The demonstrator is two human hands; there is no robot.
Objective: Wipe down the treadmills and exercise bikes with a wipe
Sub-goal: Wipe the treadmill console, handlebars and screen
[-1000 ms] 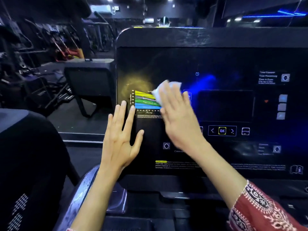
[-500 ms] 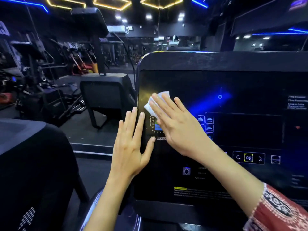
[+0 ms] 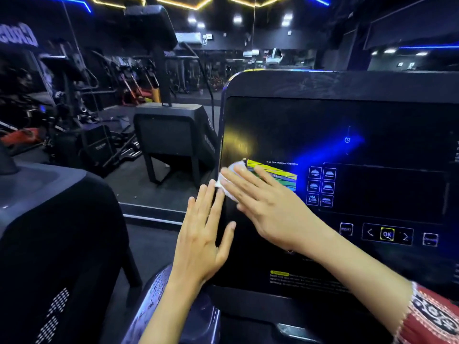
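1. Dark gym, neon strips on the ceiling, rows of machines off to the left, and a big black treadmill console filling the right side of the view.
2. Wipe is a small white wad pressed flat against the console screen, right at its left edge, just left of the coloured chart. Only a bit of it peeks out past the fingertips.
3. Right hand is the one on it. Grip there is flat, not pinched: fingers straight and together, pointing up and left, pressing the wipe onto the glass.
4. Left hand is also flat and holds nothing. It rests along the console's left rim just below the wipe, fingertips nearly touching it, looks like it's steadying the panel.
5. Key bit for the next move: the wipe sits at the far left edge, so nearly all of the screen lies to its right, including the icon buttons and the OK button. My guess is the stroke has to head right or down from here.
6. Console's long side runs left to right, so long sideways passes make sense.
7. Right hand is clearly the one placed for it; left is off to the side.
8. Progress-wise, I'd say it's early, only one console in hand.
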